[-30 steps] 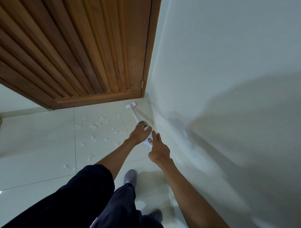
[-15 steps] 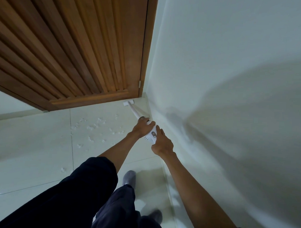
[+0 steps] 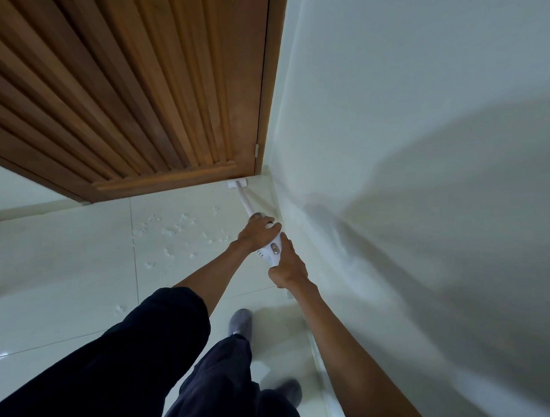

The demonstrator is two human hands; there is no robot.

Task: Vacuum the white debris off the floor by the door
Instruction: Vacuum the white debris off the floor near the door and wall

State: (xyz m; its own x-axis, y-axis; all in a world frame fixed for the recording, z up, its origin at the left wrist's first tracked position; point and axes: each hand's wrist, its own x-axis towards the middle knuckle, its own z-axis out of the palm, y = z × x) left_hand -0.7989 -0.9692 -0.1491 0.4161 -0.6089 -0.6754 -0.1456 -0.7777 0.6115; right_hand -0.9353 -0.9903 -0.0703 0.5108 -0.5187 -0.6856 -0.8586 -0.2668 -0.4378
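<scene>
Nozzle [image 3: 237, 184] of vacuum [image 3: 270, 250] is now pushed further ahead of the hands, up against the door [image 3: 131, 94] foot in the corner; a second ago it is seen short of it. Debris [image 3: 173, 231] is left lying left of the hands, seemingly untouched, so the main sweep is judged still to come. Left hand [image 3: 257, 231] is wrapped round the body's front; right hand [image 3: 288, 268] is curled on the rear grip. Counted: one vacuum, two hands, one door, two socked feet [image 3: 241, 322]; flecks too many and too small to be counted.
</scene>
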